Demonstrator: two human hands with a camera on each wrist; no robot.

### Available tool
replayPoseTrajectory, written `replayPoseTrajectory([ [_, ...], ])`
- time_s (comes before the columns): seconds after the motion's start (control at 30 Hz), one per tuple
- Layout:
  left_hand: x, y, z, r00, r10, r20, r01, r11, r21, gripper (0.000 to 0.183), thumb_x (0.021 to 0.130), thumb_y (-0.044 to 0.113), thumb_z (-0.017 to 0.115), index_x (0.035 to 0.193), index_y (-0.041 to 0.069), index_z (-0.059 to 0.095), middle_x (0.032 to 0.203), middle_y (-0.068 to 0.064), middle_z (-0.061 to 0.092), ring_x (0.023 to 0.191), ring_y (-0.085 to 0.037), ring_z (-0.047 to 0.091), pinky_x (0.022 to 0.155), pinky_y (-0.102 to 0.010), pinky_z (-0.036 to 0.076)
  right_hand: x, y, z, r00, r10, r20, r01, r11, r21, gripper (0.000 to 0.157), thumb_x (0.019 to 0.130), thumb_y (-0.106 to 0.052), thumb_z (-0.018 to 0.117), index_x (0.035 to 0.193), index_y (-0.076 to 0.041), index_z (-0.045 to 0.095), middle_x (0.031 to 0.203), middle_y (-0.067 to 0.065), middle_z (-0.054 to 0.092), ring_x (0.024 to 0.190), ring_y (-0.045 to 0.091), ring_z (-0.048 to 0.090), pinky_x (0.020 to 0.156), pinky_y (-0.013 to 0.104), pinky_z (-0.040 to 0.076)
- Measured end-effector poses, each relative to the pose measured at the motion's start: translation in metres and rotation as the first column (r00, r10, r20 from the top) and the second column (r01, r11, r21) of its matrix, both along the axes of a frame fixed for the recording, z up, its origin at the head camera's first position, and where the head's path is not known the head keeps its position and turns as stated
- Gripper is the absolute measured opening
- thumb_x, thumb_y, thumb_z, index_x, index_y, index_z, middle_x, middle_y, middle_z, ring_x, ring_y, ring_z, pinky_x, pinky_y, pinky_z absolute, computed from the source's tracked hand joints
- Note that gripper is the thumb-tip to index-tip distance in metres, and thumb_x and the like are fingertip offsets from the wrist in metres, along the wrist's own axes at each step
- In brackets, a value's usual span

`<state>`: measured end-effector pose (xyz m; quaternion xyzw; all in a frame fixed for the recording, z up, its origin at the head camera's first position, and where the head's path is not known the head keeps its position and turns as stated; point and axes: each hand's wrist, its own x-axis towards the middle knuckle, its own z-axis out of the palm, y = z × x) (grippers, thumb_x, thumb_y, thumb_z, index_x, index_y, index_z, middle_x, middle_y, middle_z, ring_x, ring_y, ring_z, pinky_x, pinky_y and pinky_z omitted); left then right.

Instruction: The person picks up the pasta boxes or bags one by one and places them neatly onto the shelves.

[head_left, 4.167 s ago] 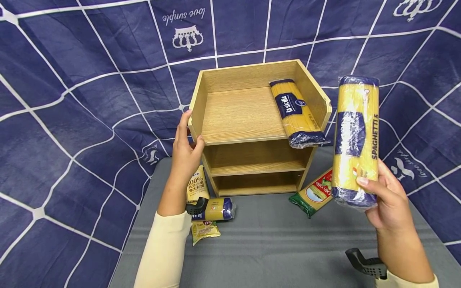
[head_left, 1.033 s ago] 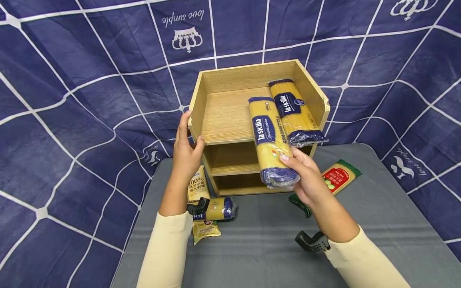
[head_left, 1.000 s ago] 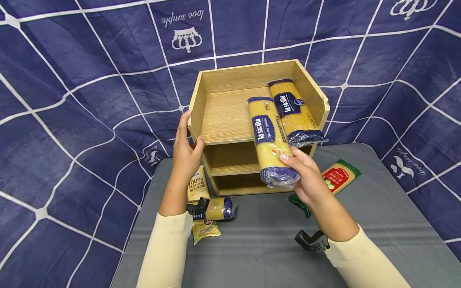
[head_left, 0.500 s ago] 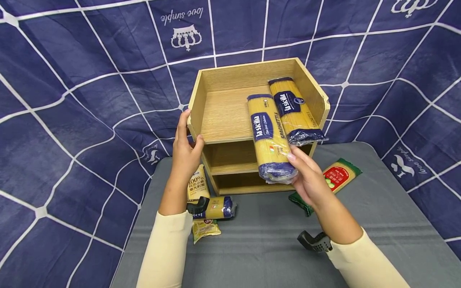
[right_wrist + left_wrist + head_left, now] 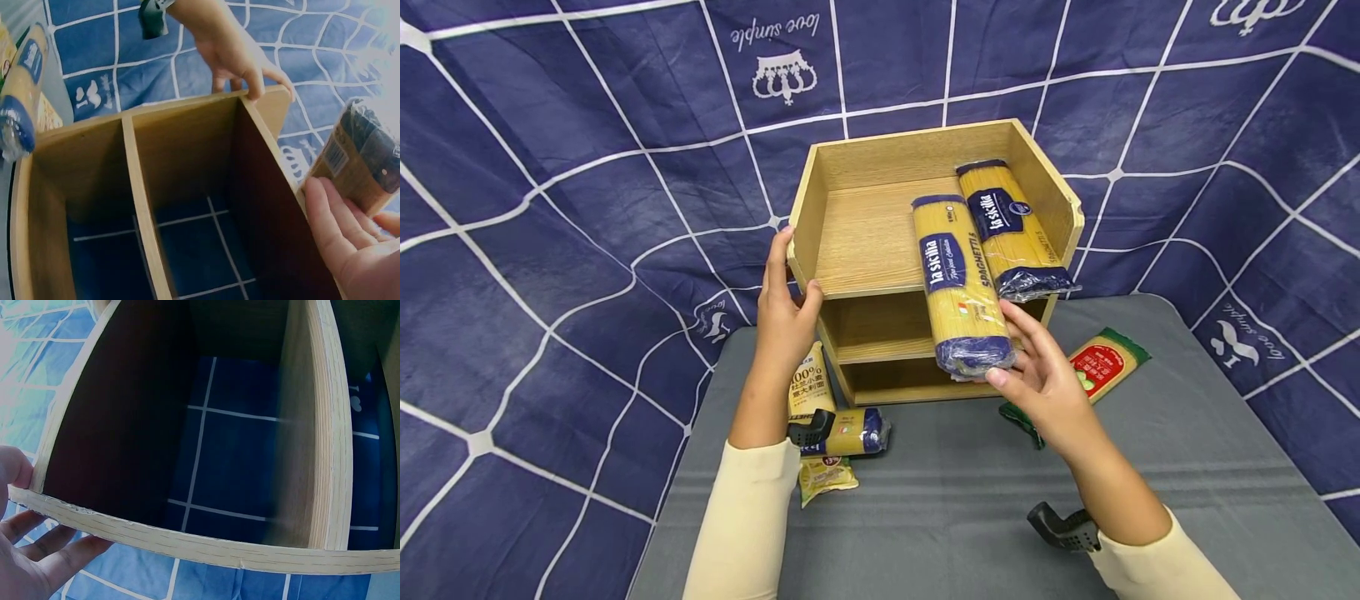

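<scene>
A wooden shelf unit (image 5: 872, 237) stands against the back cloth. My left hand (image 5: 784, 325) grips its left side panel; in the left wrist view the thumb lies on one side of the board and the fingers (image 5: 69, 550) on the other. On the top tier a blue-and-yellow spaghetti pack (image 5: 958, 275) lies tilted, its near end jutting past the front edge. At that end is my right hand (image 5: 1048, 383), thumb at the blue wrapper and straight fingers (image 5: 334, 219) along the underside. A second spaghetti pack (image 5: 1011, 221) lies beside it, along the right wall.
A red-and-green pasta pack (image 5: 1101, 367) lies right of the shelf on the grey cloth (image 5: 955, 500). Left of it are a cream pasta pack (image 5: 811, 387), another spaghetti pack (image 5: 857, 432) and a small yellow bag (image 5: 827, 479). Two lower tiers open to the front.
My right hand brought the spaghetti pack from the right onto the top tier. Its thumb has since slid off the pack's face to the near end. The left hand keeps its place.
</scene>
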<state>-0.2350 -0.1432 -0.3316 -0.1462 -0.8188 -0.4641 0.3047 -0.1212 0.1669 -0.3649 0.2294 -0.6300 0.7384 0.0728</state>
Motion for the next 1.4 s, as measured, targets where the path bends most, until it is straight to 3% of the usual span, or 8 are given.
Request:
replayPoseTrajectory([
  [0.13,0.000,0.000,0.000,1.000,-0.011,0.008,0.011,1.000,0.004,0.075,0.094,0.004,0.056,0.156,0.037,0.031,0.159,-0.005,0.038,0.123,-0.025,0.053,0.101,-0.051,0.046,0.000,-0.002,0.001,0.989,-0.128,-0.079,0.140,0.975,0.170,0.078,0.089,0.011,0.065,0.157,-0.015,0.037,0.140,0.005,0.050,0.116,0.011,0.060,0.092,0.017,0.052],
  [0.23,0.000,0.000,0.001,1.000,-0.016,0.010,0.015,1.000,0.009,0.075,0.094,0.004,0.056,0.156,0.038,0.031,0.159,-0.004,0.038,0.124,-0.025,0.052,0.101,-0.051,0.046,0.000,-0.004,0.002,0.948,-0.246,-0.200,0.299,0.904,0.306,0.075,0.085,0.006,0.074,0.151,-0.020,0.049,0.136,0.002,0.052,0.109,0.009,0.057,0.089,0.013,0.048],
  [0.43,-0.001,-0.001,0.000,1.000,-0.015,0.005,0.015,1.000,0.016,0.075,0.093,0.004,0.056,0.156,0.036,0.031,0.159,-0.002,0.039,0.124,-0.024,0.053,0.102,-0.048,0.045,-0.002,-0.005,0.007,0.772,-0.355,-0.527,0.578,0.737,0.350,0.050,0.085,-0.036,0.081,0.131,-0.017,0.070,0.136,0.013,0.054,0.117,0.020,0.049,0.095,0.019,0.038],
  [0.57,-0.001,0.000,0.001,1.000,-0.017,-0.003,0.017,1.000,0.015,0.075,0.093,0.003,0.056,0.156,0.035,0.032,0.159,-0.003,0.039,0.125,-0.023,0.052,0.103,-0.047,0.045,-0.004,-0.007,0.014,0.665,-0.323,-0.674,0.651,0.693,0.311,0.050,0.093,-0.053,0.066,0.123,-0.014,0.074,0.139,0.016,0.058,0.130,0.036,0.049,0.112,0.032,0.033],
  [0.67,-0.001,0.000,0.002,1.000,-0.012,-0.008,0.012,1.000,0.015,0.074,0.092,0.003,0.056,0.156,0.034,0.033,0.158,-0.005,0.040,0.125,-0.024,0.053,0.103,-0.048,0.045,-0.007,-0.009,0.019,0.617,-0.276,-0.737,0.673,0.671,0.312,0.046,0.098,-0.049,0.061,0.124,-0.013,0.073,0.136,0.013,0.064,0.137,0.038,0.049,0.121,0.049,0.028],
  [0.8,0.000,0.000,0.001,1.000,-0.018,-0.002,0.018,1.000,0.022,0.074,0.092,0.003,0.056,0.156,0.033,0.033,0.158,-0.005,0.040,0.126,-0.025,0.053,0.103,-0.049,0.045,-0.012,-0.010,0.022,0.576,-0.235,-0.783,0.701,0.635,0.326,0.044,0.101,-0.046,0.057,0.124,-0.012,0.073,0.130,0.011,0.068,0.135,0.035,0.054,0.121,0.064,0.020],
  [1.03,-0.001,0.000,0.000,1.000,-0.018,-0.016,0.018,1.000,0.021,0.075,0.092,0.001,0.056,0.156,0.032,0.032,0.158,-0.006,0.040,0.125,-0.024,0.053,0.104,-0.049,0.046,-0.027,-0.009,0.025,0.525,-0.214,-0.823,0.748,0.577,0.327,0.041,0.102,-0.042,0.055,0.122,-0.011,0.073,0.127,0.012,0.070,0.123,0.033,0.061,0.119,0.069,0.017],
  [1.4,0.000,0.000,-0.001,1.000,-0.012,0.003,0.012,1.000,0.024,0.075,0.093,0.002,0.056,0.156,0.035,0.032,0.156,-0.006,0.041,0.120,-0.024,0.054,0.100,-0.047,0.047,-0.048,-0.007,0.023,0.515,-0.214,-0.830,0.779,0.521,0.349,0.039,0.101,-0.039,0.057,0.127,-0.014,0.070,0.128,0.012,0.068,0.121,0.032,0.061,0.113,0.059,0.032],
])
